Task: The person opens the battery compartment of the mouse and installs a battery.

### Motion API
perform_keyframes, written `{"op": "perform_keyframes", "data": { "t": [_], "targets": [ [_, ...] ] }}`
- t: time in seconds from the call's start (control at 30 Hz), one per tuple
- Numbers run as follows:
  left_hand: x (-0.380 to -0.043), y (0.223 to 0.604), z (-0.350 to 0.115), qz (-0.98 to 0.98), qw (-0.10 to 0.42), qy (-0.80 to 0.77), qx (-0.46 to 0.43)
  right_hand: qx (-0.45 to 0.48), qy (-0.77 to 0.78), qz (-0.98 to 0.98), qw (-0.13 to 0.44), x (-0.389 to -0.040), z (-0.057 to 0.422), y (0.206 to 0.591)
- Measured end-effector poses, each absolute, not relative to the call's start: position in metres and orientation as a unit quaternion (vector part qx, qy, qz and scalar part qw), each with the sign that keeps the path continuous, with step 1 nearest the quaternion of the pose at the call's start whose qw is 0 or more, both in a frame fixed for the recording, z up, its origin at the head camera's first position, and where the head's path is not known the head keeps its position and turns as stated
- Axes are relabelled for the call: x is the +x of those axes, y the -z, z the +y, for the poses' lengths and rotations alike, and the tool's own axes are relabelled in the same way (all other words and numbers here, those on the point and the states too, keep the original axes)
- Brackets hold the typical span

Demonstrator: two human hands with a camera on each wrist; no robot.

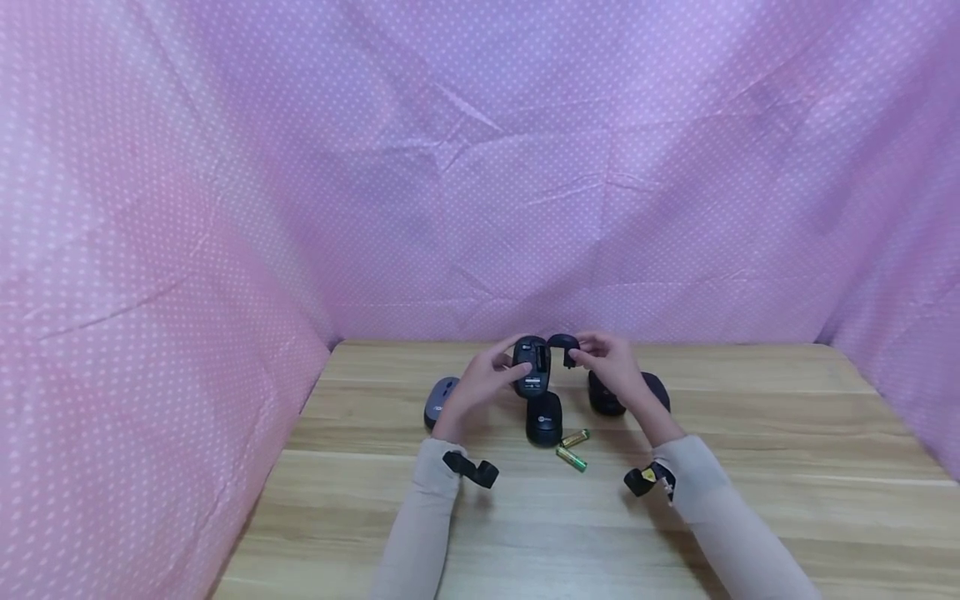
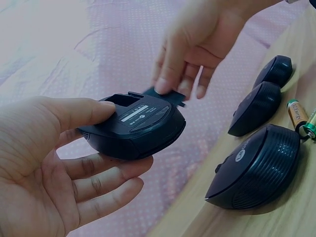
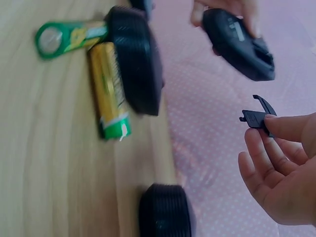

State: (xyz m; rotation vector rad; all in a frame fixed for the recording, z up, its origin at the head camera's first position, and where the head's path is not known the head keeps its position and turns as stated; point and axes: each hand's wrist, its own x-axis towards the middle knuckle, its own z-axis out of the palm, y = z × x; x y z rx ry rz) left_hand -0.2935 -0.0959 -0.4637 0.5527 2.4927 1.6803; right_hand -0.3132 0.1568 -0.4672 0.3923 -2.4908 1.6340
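Note:
My left hand [image 1: 482, 382] holds a black computer mouse [image 1: 532, 379] between thumb and fingers. Its underside, with a white label and an open dark battery slot [image 2: 123, 100], faces up in the left wrist view. To its right, my right hand [image 1: 611, 367] pinches a thin black battery cover [image 3: 256, 119] that has a curved end piece and a flat tongue. In the right wrist view the cover is apart from the mouse. Below the hands, another black mouse [image 1: 543, 419] sits on the table beside two green-and-gold batteries [image 1: 575, 438].
A grey mouse [image 1: 438, 398] lies by the left wrist, partly covered by it. Two dark mice [image 1: 604, 397] stand beneath the right forearm, partly hidden. The wooden table [image 1: 750, 400] ends at a pink dotted curtain [image 1: 480, 208] behind the hands.

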Motion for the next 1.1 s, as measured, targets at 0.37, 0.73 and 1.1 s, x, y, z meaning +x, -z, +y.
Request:
{"op": "perform_keyframes", "data": {
  "t": [0.37, 0.73, 1.1],
  "targets": [
    [-0.293, 0.461, -0.101, 0.796, 0.035, -0.583, 0.163, 0.190, -0.442, -0.875, 0.061, -0.326, 0.155, 0.471],
    [-0.294, 0.461, -0.105, 0.789, 0.029, -0.589, 0.170, 0.228, -0.409, -0.883, -0.017, -0.335, 0.154, 0.474],
    [-0.294, 0.461, -0.106, 0.783, 0.028, -0.596, 0.175, 0.247, -0.401, -0.879, -0.073, -0.343, 0.149, 0.481]
  ]
}}
